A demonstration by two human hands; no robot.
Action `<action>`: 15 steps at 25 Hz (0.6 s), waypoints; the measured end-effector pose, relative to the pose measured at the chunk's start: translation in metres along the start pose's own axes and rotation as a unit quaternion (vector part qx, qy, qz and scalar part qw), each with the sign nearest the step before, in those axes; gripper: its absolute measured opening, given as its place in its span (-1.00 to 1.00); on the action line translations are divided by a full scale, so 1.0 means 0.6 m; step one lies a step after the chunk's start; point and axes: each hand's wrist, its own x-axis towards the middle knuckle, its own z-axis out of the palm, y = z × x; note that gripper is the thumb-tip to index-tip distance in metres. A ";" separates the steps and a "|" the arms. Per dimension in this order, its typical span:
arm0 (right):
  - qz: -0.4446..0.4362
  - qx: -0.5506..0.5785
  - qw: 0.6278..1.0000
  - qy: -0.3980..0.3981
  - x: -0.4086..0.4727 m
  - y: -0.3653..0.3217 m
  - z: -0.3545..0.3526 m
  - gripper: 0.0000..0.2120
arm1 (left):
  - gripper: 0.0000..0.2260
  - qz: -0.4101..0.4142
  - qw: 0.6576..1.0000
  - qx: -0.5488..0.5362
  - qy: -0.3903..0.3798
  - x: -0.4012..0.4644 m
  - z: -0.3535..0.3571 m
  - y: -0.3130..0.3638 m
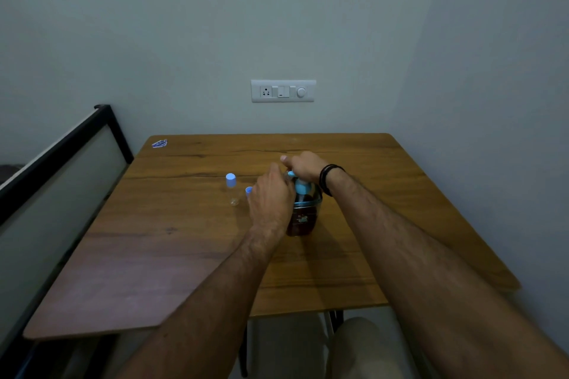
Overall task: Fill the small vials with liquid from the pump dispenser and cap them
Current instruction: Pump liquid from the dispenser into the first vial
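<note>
- Your right hand [303,165] sits on top of the pump [300,185], fingers curled over its blue head, thumb sticking out to the left.
- A dark band [327,177] circles your right wrist.
- The pump's bottle [303,218] stands upright near the middle of the wooden surface [385,209], dark liquid inside.
- Your left hand [271,197] is just left of the pump, back toward you, fingers curled at the nozzle; what they pinch is hidden behind the hand, so you cannot tell whether a vial is in them.
- A capped vial [232,189] stands upright on the surface, left of your left hand and apart from it; its glass looks clear.
- A small blue cap [248,190] peeks out at the left edge of your left hand, between it and the capped vial; whether it lies loose or sits on something is unclear.
- A blue-and-white sticker [159,143] marks the surface's far left corner.
- A switch plate [283,91] is on the wall behind.
</note>
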 end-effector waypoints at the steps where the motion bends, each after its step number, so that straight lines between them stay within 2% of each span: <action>1: 0.004 0.014 1.000 -0.009 0.000 -0.001 -0.002 -0.42 | -0.89 -0.001 1.000 -0.003 0.002 0.000 0.001 0.000; 4: 0.034 0.107 0.992 -0.060 -0.014 -0.004 -0.009 -0.02 | -0.87 0.005 1.000 -0.007 0.011 -0.001 0.004 0.000; 5: 0.040 0.129 0.989 -0.067 -0.014 -0.002 -0.009 0.05 | -0.87 0.006 1.000 -0.007 0.010 -0.002 0.004 0.001; 6: 0.034 0.132 0.988 -0.066 -0.014 -0.003 -0.008 0.04 | -0.87 0.006 1.000 -0.006 0.009 -0.002 0.004 0.002; 9: 0.003 0.069 0.997 -0.015 0.001 0.004 -0.001 -0.30 | -0.90 0.006 1.000 -0.001 0.007 -0.001 0.004 0.001; 11: 0.009 0.037 0.999 0.000 0.011 0.008 0.002 -0.42 | -0.91 0.005 1.000 0.001 0.006 -0.002 0.004 0.000; 12: 0.013 0.045 0.999 -0.009 0.009 0.006 0.000 -0.39 | -0.90 0.003 1.000 0.001 0.007 -0.002 0.004 0.000; 15: 0.034 0.098 0.993 -0.059 -0.015 -0.003 -0.010 -0.05 | -0.89 0.002 1.000 -0.012 0.009 -0.001 0.007 -0.001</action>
